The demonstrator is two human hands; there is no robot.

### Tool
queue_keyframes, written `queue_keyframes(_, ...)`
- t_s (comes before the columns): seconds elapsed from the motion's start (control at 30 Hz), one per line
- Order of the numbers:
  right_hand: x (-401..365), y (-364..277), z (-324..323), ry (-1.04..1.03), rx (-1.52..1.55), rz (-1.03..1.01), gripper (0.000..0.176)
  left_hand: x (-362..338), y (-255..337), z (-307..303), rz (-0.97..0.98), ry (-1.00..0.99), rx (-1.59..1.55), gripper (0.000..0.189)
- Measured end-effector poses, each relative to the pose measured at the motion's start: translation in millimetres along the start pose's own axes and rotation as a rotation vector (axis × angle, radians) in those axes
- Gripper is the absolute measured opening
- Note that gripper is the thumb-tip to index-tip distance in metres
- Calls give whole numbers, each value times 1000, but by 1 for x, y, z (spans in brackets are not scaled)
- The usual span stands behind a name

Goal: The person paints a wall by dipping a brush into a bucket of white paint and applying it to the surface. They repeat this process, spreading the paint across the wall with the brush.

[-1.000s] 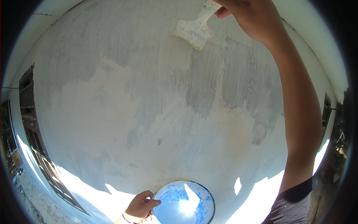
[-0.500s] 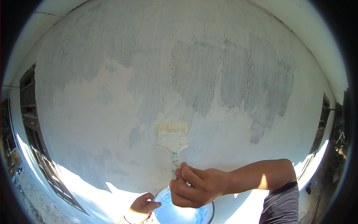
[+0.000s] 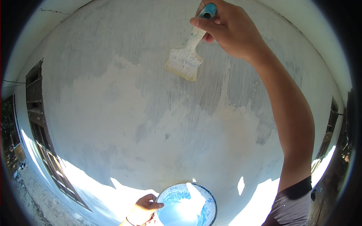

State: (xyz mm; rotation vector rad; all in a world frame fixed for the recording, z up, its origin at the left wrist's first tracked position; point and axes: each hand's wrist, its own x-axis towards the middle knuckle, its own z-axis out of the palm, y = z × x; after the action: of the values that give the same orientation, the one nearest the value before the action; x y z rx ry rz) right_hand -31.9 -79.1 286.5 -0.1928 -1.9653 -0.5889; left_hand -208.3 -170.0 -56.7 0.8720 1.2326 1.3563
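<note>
My right hand [image 3: 230,28] is raised at the top centre, its fingers wrapped round the handle of a wide paintbrush [image 3: 184,62]. The brush tilts with its bristles down, in front of the wall [image 3: 109,101], and its blue handle end shows above my thumb. Low in the view, my left hand [image 3: 145,209] grips the left rim of a round bucket [image 3: 212,199]. Pale liquid lies in the bucket, and its inner wall is streaked blue and white. The wall carries white areas and greyer patches with vertical streaks.
A dark-framed window [image 3: 36,109] with bars stands on the left, and another window [image 3: 329,128] is at the far right. Bright sunlight falls across the lower wall. Rough ground [image 3: 37,199] shows at the lower left.
My right hand has risen from above the bucket to the upper wall, and the brush has turned from bristles up to bristles down. My left hand still holds the rim.
</note>
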Motion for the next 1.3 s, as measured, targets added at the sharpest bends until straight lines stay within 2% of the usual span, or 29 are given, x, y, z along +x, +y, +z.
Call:
queue_keyframes(0.07,13,-43,-33,-204,-40,55,18,0,-3,1,39,3,-26,15)
queue_keyframes(0.1,12,-50,-31,-169,-62,-32,17,0,-5,-1,38,6,-28,15)
queue_keyframes(0.13,9,-48,-20,-172,-58,-31,17,-1,-5,-2,33,-11,-37,16)
queue_keyframes(0.2,-1,-30,21,278,-324,-658,20,-1,-8,-3,24,-28,-50,16)
queue_keyframes(0.33,-77,-38,99,66,-408,-820,17,-2,-12,-3,-23,-2,66,16)
queue_keyframes(0.37,-101,-40,114,48,-525,-866,18,-3,-12,-2,-25,10,105,15)
queue_keyframes(0.43,-143,-52,126,18,-491,-921,16,-13,0,4,-15,-49,51,15)
queue_keyframes(0.47,-161,-61,126,-4,-396,-894,15,-17,4,7,-3,-109,-7,14)
queue_keyframes(0.57,-182,-75,101,-42,-201,-859,17,-9,-27,7,56,-19,-23,14)
queue_keyframes(0.63,-190,-75,82,-60,-134,-826,17,-11,-25,9,30,-18,24,13)
queue_keyframes(0.7,-202,-71,60,-28,205,-557,19,-13,-25,13,-1,-20,69,12)
queue_keyframes(0.73,-209,-68,48,-31,213,-546,19,-13,-26,16,19,-10,28,13)
queue_keyframes(0.8,-224,-59,21,16,306,-339,18,-11,-30,22,18,1,-9,14)
queue_keyframes(0.87,-235,-52,-7,2,533,-80,26,-7,-36,25,73,-12,-29,13)
queue_keyframes(0.97,-260,-39,-35,-10,693,173,23,-2,-38,35,68,13,-13,11)
queue_keyframes(1.07,-275,-26,-42,-98,788,263,24,2,-36,49,49,37,31,11)
queue_keyframes(1.13,-290,-19,-38,-147,823,301,21,6,-40,54,115,20,45,13)
queue_keyframes(1.2,-305,-15,-33,-282,933,380,17,8,-39,63,114,17,68,16)
queue_keyframes(1.3,-324,-5,-16,-453,864,390,12,15,-41,79,132,18,79,14)
